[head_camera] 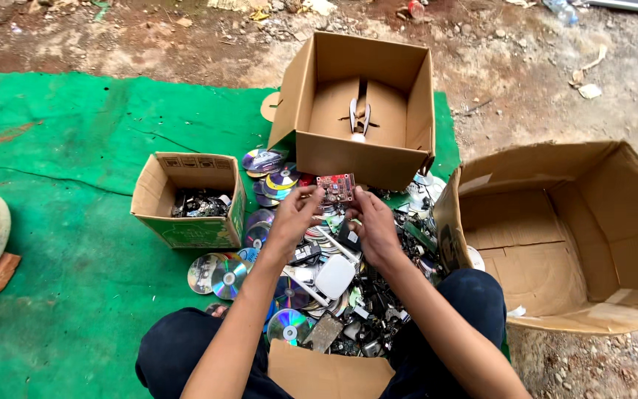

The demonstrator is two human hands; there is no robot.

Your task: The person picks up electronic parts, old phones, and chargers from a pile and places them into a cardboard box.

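Note:
A small red circuit board [336, 188] is held up between both hands over a heap of electronic scrap [348, 295]. My left hand [293, 218] pinches its left edge with the fingertips. My right hand [374, 225] grips its right side. The heap under my hands holds shiny discs [229, 276], a white flat device [334, 277] and dark cables and parts. I sit with my knees on either side of the heap.
An open cardboard box [348, 155] beyond the heap holds pliers [359, 122]. A smaller box [186, 230] at left holds dark parts. A large box [629, 222] lies tilted at right. Green mat [60, 244] covers the ground; dirt and stones lie beyond.

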